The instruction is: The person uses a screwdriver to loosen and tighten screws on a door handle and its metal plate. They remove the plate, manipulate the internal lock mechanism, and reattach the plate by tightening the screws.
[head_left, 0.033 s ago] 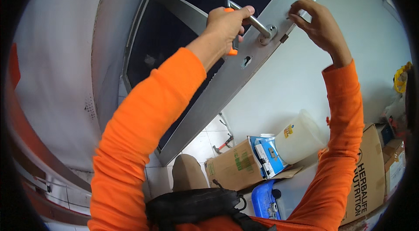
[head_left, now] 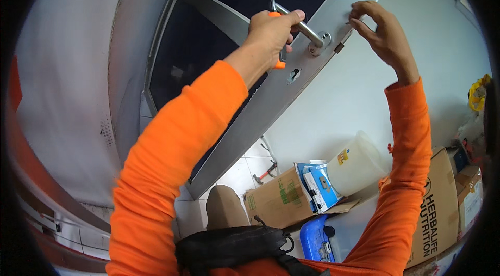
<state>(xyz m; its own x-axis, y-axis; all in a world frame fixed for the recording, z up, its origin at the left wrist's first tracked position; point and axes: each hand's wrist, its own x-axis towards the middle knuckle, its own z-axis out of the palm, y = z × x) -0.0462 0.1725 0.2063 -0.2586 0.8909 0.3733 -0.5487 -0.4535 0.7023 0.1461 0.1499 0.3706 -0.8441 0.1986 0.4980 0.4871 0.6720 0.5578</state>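
Observation:
My left hand (head_left: 272, 36) grips a tool (head_left: 279, 62) with an orange-and-black handle and a thin metal shaft pointing up, and is wrapped against the silver lever handle (head_left: 304, 29) on the grey door (head_left: 278, 106). Below the lever's round plate is a cut-out hole (head_left: 294, 76) in the door. My right hand (head_left: 375, 28) is at the door's edge, to the right of the lever, fingers curled with a small, thin item at the fingertips that I cannot make out. A small dark latch (head_left: 339, 47) sits on the door edge below it.
Below stand a cardboard box (head_left: 271, 198) with blue folders (head_left: 320, 187), a translucent bin (head_left: 354, 164), a blue container (head_left: 311, 239) and a larger box (head_left: 437, 198). A hammer (head_left: 265, 172) lies on white floor tiles (head_left: 234, 174). A yellow object (head_left: 478, 93) is at right; walls flank the door.

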